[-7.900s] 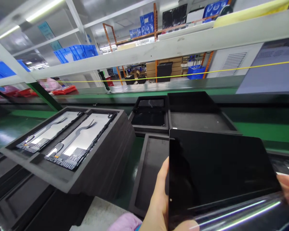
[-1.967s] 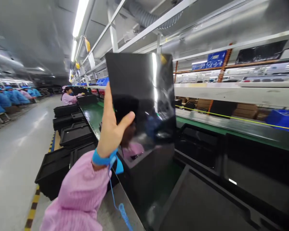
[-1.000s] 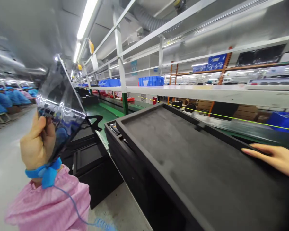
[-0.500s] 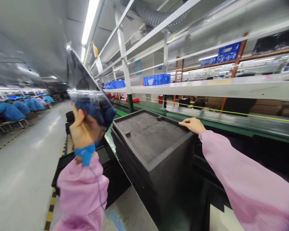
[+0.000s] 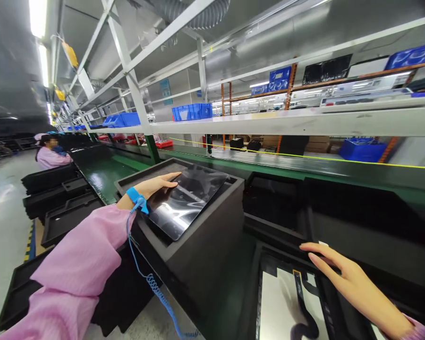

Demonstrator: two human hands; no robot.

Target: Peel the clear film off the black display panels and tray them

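Observation:
My left hand (image 5: 156, 183), with a blue wrist strap and a pink sleeve, rests its fingers flat on the left edge of a glossy black panel (image 5: 187, 200). The panel lies tilted in the top tray of a stack of black foam trays (image 5: 194, 250). My right hand (image 5: 343, 276) is stretched out with fingers apart, holding nothing, over the edge of a lower black tray (image 5: 255, 293). That tray holds a panel lying back side up (image 5: 283, 307), silver with a black flex cable.
A green conveyor (image 5: 102, 172) runs leftward past more black trays (image 5: 63, 215) by the floor. A person in pink (image 5: 49, 153) sits far left. Blue bins (image 5: 193, 112) stand on a white shelf overhead. A yellow cord (image 5: 304, 157) runs along the line.
My left hand has brought the black panel down from in front of my face onto the top foam tray. My right hand has left that stack and moved over the lower tray.

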